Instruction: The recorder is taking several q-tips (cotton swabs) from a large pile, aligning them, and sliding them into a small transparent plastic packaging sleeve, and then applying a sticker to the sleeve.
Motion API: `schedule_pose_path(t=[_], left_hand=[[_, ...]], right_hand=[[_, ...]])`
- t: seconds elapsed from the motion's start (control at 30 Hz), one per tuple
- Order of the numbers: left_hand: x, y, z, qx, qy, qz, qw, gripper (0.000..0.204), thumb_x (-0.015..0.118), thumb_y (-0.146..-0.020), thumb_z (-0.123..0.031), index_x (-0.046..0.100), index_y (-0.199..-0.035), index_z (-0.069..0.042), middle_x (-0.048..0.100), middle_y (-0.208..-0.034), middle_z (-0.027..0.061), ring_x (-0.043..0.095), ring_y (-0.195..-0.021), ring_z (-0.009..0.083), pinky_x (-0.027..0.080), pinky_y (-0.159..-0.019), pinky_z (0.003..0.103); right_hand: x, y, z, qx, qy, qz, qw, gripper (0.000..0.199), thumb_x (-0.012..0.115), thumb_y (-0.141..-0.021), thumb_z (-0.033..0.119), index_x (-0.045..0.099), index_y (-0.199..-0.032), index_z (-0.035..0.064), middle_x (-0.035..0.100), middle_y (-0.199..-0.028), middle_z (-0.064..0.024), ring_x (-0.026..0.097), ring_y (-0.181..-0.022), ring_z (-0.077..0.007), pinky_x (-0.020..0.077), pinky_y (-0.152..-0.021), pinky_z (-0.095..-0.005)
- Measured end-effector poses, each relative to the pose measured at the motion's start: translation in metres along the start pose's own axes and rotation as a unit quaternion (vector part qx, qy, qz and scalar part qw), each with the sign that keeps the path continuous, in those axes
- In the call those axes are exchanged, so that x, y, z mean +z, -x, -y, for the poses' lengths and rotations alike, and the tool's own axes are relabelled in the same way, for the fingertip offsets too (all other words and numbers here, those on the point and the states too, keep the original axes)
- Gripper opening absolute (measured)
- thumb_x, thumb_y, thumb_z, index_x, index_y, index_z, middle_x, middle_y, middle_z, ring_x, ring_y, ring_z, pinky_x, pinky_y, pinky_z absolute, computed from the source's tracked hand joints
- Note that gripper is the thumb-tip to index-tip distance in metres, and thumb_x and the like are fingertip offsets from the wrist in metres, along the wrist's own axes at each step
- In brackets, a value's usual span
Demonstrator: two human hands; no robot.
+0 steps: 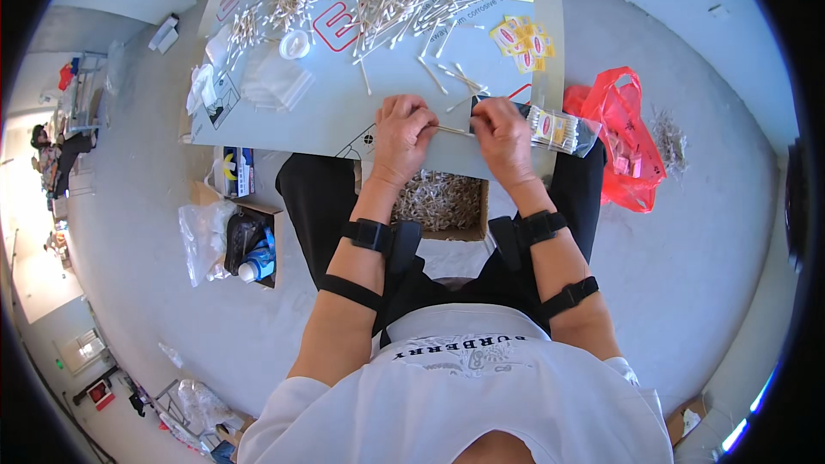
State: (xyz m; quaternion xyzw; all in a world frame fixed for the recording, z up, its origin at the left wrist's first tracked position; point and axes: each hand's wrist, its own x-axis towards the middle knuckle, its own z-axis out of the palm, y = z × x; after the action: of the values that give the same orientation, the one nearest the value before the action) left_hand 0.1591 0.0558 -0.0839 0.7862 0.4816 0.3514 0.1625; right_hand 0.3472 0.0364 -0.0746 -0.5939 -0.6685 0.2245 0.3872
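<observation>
Across the near edge of the table, a thin cotton swab spans the gap between my hands. My left hand is closed, with thumb and fingers pinching the swab's left end. My right hand is closed too, its fingertips by the swab's other end; what they grip is hidden. Just right of that hand lies a clear plastic bag, holding a row of cotton swabs and a yellow, white and red label card. Several loose swabs lie just beyond my hands.
A large heap of swabs covers the far table. Yellow cards lie at right, clear bags and a round white container at left. Below is a cardboard box of swabs; a red bag stands right.
</observation>
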Motion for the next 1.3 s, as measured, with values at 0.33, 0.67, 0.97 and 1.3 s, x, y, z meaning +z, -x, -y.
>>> schedule_pose_path(t=[0.33, 0.67, 0.97, 1.3], left_hand=[[0.020, -0.001, -0.021, -0.010, 0.001, 0.000, 1.000, 0.020, 0.075, -0.065, -0.003, 0.065, -0.080, -0.012, 0.059, -0.092, 0.0024, 0.054, -0.094, 0.0269, 0.040, -0.080, 0.040], [0.018, -0.003, -0.025, -0.031, -0.003, -0.008, 0.999, 0.029, 0.077, -0.064, -0.005, 0.066, -0.091, -0.010, 0.058, -0.099, 0.0060, 0.055, -0.097, 0.0285, 0.041, -0.082, 0.040], [0.020, -0.004, -0.019, -0.031, 0.007, 0.012, 0.999, 0.026, 0.072, -0.067, -0.001, 0.064, -0.090, -0.010, 0.056, -0.094, 0.0054, 0.054, -0.094, 0.0290, 0.042, -0.080, 0.042], [0.001, -0.062, 0.024, -0.021, -0.045, -0.028, 0.998, 0.029, 0.068, -0.072, 0.007, 0.066, -0.096, -0.009, 0.054, -0.093, 0.0086, 0.055, -0.094, 0.0306, 0.049, -0.078, 0.040]], right_hand=[[-0.007, -0.035, -0.015, -0.124, 0.134, 0.003, 0.983, 0.017, 0.072, -0.069, 0.002, 0.064, -0.083, 0.0078, 0.055, -0.093, -0.0079, 0.057, -0.093, -0.0299, 0.0496, -0.077, -0.0416], [-0.004, -0.019, -0.011, -0.024, 0.038, -0.022, 0.999, 0.020, 0.075, -0.069, 0.009, 0.060, -0.081, 0.0053, 0.056, -0.091, -0.0101, 0.058, -0.090, -0.0319, 0.0489, -0.075, -0.0433], [0.011, -0.029, -0.016, -0.024, 0.158, -0.007, 0.987, 0.014, 0.069, -0.078, 0.010, 0.057, -0.085, 0.0055, 0.057, -0.085, -0.0122, 0.059, -0.085, -0.0339, 0.0498, -0.073, -0.0452], [-0.004, -0.005, -0.013, -0.052, 0.042, -0.024, 0.997, 0.022, 0.072, -0.074, 0.007, 0.060, -0.092, 0.0042, 0.056, -0.091, -0.0122, 0.056, -0.088, -0.0342, 0.0473, -0.076, -0.0445]])
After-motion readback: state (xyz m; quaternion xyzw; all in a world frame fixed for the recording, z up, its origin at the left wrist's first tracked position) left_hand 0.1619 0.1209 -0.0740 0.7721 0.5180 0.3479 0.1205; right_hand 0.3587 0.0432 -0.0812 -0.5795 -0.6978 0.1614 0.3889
